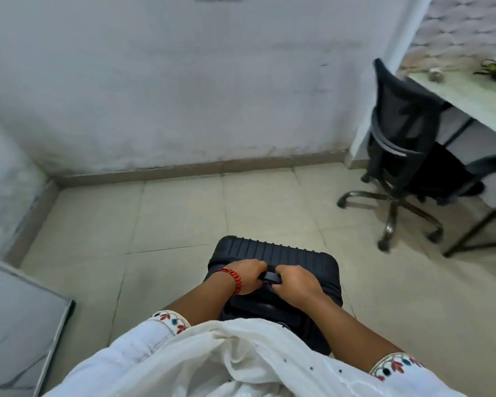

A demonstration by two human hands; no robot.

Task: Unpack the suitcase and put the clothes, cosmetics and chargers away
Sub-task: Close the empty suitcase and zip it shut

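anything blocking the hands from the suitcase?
Nothing visible does. The left hand and right hand both grip the handle on top of the upright, closed black suitcase, which stands on the tile floor.

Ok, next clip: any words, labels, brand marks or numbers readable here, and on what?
No readable text anywhere in this view.
The black suitcase: plain ribbing, no legible brand mark; the left hand and right hand grip its handle.
The small things on the desk: too blurred to tell.
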